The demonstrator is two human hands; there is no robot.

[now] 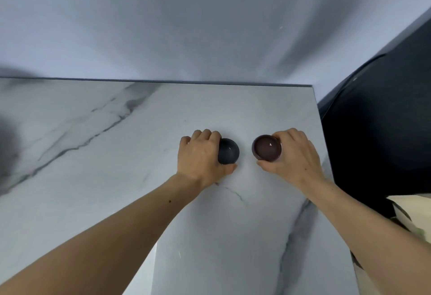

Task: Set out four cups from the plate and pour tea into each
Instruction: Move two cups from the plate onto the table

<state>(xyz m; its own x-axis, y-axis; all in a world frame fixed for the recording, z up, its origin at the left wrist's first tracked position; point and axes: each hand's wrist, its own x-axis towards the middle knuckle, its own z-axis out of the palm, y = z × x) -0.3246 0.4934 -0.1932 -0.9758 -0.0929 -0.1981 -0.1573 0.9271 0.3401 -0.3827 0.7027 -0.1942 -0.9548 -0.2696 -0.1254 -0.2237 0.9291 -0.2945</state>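
We see 2 cups upright on the marble worktop (116, 131), near each other but apart: dark grey cup (229, 151) at 9 o'clock of the brown cup (267, 147). Left hand (200, 156) has its fingers (206, 134) wrapped round the grey cup; right hand (295, 154) fingers clamped on the brown cup's 3 o'clock side. Plate and teapot out of view.

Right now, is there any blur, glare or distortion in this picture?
Head view: wide-angle lens bends the marble table edges; the far left is smeared dark; a small glint sits inside the brown cup; the dark grey cup and both hands look fairly sharp.
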